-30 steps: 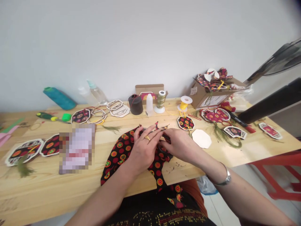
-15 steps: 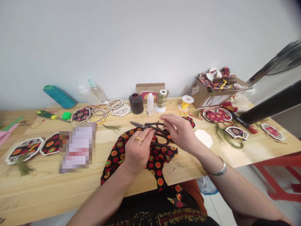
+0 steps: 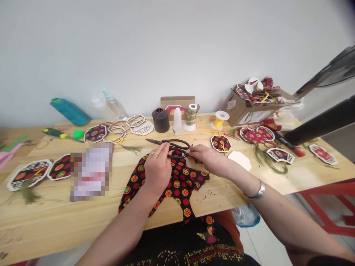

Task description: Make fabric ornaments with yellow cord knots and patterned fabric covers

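Note:
My left hand [image 3: 158, 164] has its fingers closed over the black-handled scissors [image 3: 179, 152], whose blades point left. Under that hand and the scissors lies black fabric with red and orange flower dots [image 3: 177, 183], cut with a curved edge and a strip hanging over the table's front. To the right of the scissor handles, my right hand [image 3: 208, 159] is low over the table with bent fingers pinched together. A small piece of patterned fabric [image 3: 198, 161] shows at its fingers, mostly hidden. Further right lies a white card shape [image 3: 240, 161].
Along the wall stand a black thread cone [image 3: 161, 121], a white bottle [image 3: 177, 122], a spool of yellow cord [image 3: 220, 120] and a cardboard box [image 3: 249, 112] full of fabric ornaments. A screwdriver [image 3: 54, 133] lies at the left. A black post [image 3: 321, 120] slants in from the right.
The scissors and my left hand have shifted slightly left and away from me. My right hand has come off the scissor handles, down to the table beside them, its fingers now pinched.

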A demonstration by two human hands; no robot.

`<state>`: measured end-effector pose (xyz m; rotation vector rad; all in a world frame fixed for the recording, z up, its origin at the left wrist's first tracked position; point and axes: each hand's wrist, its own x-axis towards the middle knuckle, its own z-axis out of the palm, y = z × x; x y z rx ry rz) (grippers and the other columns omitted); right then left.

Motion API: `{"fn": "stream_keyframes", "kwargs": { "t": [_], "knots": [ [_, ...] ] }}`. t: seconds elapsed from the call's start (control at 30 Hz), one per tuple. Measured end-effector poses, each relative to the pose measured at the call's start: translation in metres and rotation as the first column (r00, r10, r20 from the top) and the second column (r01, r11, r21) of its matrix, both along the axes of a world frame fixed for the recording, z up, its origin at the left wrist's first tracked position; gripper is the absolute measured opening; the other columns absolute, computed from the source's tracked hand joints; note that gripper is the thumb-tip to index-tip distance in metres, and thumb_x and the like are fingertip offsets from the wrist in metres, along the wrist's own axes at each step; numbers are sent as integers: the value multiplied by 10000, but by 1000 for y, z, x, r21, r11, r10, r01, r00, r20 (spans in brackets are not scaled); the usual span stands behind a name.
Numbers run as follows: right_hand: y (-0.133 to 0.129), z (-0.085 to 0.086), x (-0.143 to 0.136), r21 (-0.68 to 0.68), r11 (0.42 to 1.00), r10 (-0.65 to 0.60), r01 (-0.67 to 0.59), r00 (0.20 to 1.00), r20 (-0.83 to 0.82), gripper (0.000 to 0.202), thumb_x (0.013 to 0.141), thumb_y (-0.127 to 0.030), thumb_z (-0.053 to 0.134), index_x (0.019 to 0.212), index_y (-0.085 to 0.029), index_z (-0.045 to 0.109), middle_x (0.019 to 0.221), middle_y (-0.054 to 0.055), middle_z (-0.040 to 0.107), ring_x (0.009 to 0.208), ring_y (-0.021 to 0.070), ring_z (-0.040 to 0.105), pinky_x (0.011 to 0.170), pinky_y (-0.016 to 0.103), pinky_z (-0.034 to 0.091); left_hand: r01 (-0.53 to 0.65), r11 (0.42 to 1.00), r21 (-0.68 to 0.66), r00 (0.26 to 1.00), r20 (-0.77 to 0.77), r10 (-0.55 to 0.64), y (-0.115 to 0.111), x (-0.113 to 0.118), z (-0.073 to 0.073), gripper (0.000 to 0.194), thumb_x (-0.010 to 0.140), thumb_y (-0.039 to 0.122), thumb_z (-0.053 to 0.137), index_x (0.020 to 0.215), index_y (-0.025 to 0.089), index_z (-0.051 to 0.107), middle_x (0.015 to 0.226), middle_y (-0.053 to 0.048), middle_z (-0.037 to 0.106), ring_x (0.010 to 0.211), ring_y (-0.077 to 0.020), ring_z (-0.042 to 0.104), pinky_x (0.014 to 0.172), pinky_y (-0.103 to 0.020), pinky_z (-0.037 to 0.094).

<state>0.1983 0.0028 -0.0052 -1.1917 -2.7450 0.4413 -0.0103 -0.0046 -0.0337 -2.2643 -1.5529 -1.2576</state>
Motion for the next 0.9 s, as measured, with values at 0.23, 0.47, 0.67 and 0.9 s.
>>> {"fn": "stream_keyframes", "kwargs": {
  "t": [0.23, 0.47, 0.67, 0.9],
  "knots": [
    [-25, 29, 7, -273, 903, -386, 333, 906, -172, 175, 839, -105, 499, 840, -132, 672, 773, 51, 653, 726, 146, 587, 696, 267, 446, 14, 991, -137, 998, -54, -22, 3, 2, -11, 419, 794, 55, 419, 1153, 79, 635, 1136, -186, 677, 1047, -288, 634, 950, -467, 493],
    [-97, 51, 2, -597, 787, -33, -159, 954, -298, 534, 737, -33, 530, 1145, -356, 652, 795, -31, 711, 663, 125, 622, 583, 211, 443, 2, 975, -222, 991, -127, -31, 1, 4, -14, 486, 731, 46, 454, 1184, 96, 625, 1173, -164, 659, 1091, -308, 593, 983, -489, 441],
    [-103, 46, -1, -623, 770, 43, -140, 985, -168, 356, 706, 12, 485, 834, -211, 732, 787, 39, 715, 726, 156, 641, 641, 258, 483, -33, 971, -237, 988, -152, -4, -3, 5, -6, 416, 726, 51, 492, 1096, 98, 678, 1187, -166, 658, 1111, -371, 500, 922, -576, 431],
    [-51, 46, 33, -794, 586, -798, 164, 290, -529, 176, 656, -280, 716, 776, -161, 667, 609, 4, 653, 529, 115, 595, 532, 257, 482, 411, 878, -245, 899, 267, -347, -13, 9, 12, 359, 868, 113, 434, 1155, 163, 644, 1169, -106, 669, 1085, -232, 587, 979, -444, 460]
  ]
}}
